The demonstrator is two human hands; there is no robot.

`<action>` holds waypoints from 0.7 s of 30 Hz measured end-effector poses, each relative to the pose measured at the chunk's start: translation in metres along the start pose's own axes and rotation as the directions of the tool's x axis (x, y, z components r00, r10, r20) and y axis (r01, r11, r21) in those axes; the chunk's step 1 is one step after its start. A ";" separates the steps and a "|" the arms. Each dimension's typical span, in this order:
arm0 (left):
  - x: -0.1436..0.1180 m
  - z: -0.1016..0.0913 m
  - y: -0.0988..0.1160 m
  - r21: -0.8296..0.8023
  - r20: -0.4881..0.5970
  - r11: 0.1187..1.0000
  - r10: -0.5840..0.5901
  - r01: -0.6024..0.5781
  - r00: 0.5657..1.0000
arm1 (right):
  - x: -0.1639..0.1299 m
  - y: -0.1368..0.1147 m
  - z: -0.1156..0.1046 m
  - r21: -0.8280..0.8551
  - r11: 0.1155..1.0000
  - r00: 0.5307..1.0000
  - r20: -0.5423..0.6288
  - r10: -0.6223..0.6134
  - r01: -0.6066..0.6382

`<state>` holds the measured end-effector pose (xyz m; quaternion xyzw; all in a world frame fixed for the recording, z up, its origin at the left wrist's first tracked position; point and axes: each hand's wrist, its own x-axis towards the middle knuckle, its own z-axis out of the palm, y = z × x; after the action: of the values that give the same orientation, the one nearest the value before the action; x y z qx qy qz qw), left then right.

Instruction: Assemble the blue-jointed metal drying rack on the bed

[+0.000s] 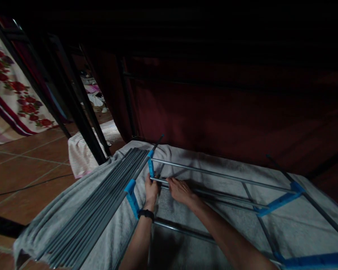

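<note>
A frame of thin grey metal tubes joined by blue plastic brackets lies on a grey blanket [169, 210]. My left hand [151, 193], with a dark band at the wrist, is closed around the lower end of a blue bracket [151, 167]. Close beside it, my right hand [180, 190] grips a grey metal tube [159, 180] whose left end meets that bracket; whether it is seated there I cannot tell. A second blue bracket [132, 198] sits nearer me, left of my wrist. At the right, another blue bracket [283, 202] joins the long tubes.
A bundle of loose grey tubes [101, 198] lies on the blanket to the left. Dark metal posts [70, 90] rise beyond it. A dark red curtain [214, 120] hangs behind. On the tiled floor [25, 168] are a striped cloth [79, 153] and a black cable [39, 184].
</note>
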<state>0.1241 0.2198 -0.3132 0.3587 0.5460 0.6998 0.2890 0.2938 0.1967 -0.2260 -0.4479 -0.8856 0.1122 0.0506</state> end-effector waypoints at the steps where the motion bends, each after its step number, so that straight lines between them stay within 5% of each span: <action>1: 0.000 0.000 0.000 0.000 0.008 1.000 -0.006 0.006 1.000 | 0.002 -0.001 -0.001 0.006 1.000 1.000 -0.002 0.001 -0.001; 7: 0.004 0.000 -0.004 -0.058 0.057 0.998 -0.013 0.017 0.998 | 0.030 -0.021 -0.005 0.105 0.990 0.995 -0.002 -0.096 0.095; 11: 0.006 -0.001 -0.006 -0.094 0.066 0.996 -0.002 0.009 0.998 | 0.049 -0.035 -0.001 0.147 0.988 0.998 -0.043 -0.035 0.041; 21: 0.008 -0.003 -0.005 -0.110 0.044 0.994 -0.008 0.013 0.999 | 0.059 -0.026 0.004 0.184 0.971 0.988 -0.011 -0.153 0.153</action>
<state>0.1175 0.2255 -0.3171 0.3546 0.5020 0.7193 0.3238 0.2374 0.2286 -0.2243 -0.3715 -0.9033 0.1903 0.0989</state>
